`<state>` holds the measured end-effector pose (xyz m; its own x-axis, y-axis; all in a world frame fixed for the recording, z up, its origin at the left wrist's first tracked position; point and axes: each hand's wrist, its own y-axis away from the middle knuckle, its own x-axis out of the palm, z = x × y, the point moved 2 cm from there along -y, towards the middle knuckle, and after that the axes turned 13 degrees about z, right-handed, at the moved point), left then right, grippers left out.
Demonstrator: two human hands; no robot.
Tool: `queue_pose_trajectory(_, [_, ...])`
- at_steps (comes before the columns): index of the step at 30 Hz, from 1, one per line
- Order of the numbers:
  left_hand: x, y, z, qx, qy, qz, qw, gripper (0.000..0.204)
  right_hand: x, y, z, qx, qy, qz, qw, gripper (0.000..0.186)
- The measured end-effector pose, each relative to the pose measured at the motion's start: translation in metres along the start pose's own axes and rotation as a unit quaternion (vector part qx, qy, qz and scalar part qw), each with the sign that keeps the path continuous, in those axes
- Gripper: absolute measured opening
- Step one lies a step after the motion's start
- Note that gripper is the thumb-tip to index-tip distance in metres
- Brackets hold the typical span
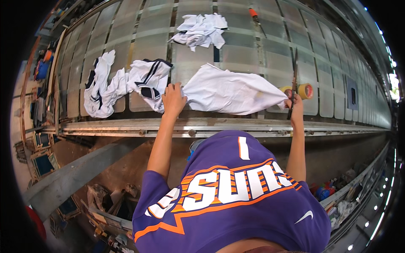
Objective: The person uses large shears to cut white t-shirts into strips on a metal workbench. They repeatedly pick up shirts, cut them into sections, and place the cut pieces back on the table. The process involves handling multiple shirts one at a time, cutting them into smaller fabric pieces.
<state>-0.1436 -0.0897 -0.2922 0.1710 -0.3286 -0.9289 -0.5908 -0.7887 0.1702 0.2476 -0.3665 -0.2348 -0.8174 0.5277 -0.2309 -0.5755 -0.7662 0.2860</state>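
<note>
A white cloth (236,90) lies stretched between my two hands on the long panelled table. My left hand (174,100) is closed on its left end, close beside a bunched white garment piece with dark stripes (149,76). At the cloth's right tip, my right hand (295,106) pinches the fabric and also holds a pair of dark scissors (295,69). The long blades point away from me. Just behind that hand, a roll of yellow tape (304,91) lies on its side, with a second roll partly hidden by the hand and scissors.
A pile of white cloth scraps (201,30) sits farther back. More crumpled white cloth with dark trim (103,88) lies at the left. Far back is a tool with an orange handle (253,13). A dark flat rectangle (352,95) rests at the right. A metal rail (236,126) edges the table.
</note>
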Motion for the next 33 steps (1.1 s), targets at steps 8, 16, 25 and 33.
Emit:
queue_pose_trajectory(8, [-0.002, -0.06, -0.142, 0.29, 0.315, 0.0, 0.904, 0.063, 0.038, 0.014, 0.061, -0.048, -0.085, 0.109, 0.989, 0.024])
queue_pose_trajectory(16, [0.031, -0.043, -0.219, 0.236, 0.593, 0.591, 0.494, 0.095, 0.047, 0.015, 0.164, -0.138, -0.267, 0.062, 0.952, 0.023])
queue_pose_trajectory(25, [-0.053, -0.041, -0.143, 0.114, 0.538, 0.544, 0.633, 0.047, -0.023, -0.002, 0.075, -0.132, -0.216, -0.03, 0.967, 0.022])
queue_pose_trajectory(33, [-0.125, -0.057, -0.123, 0.064, 0.456, 0.535, 0.708, 0.035, 0.037, 0.014, 0.049, -0.241, 0.132, -0.086, 0.958, 0.035])
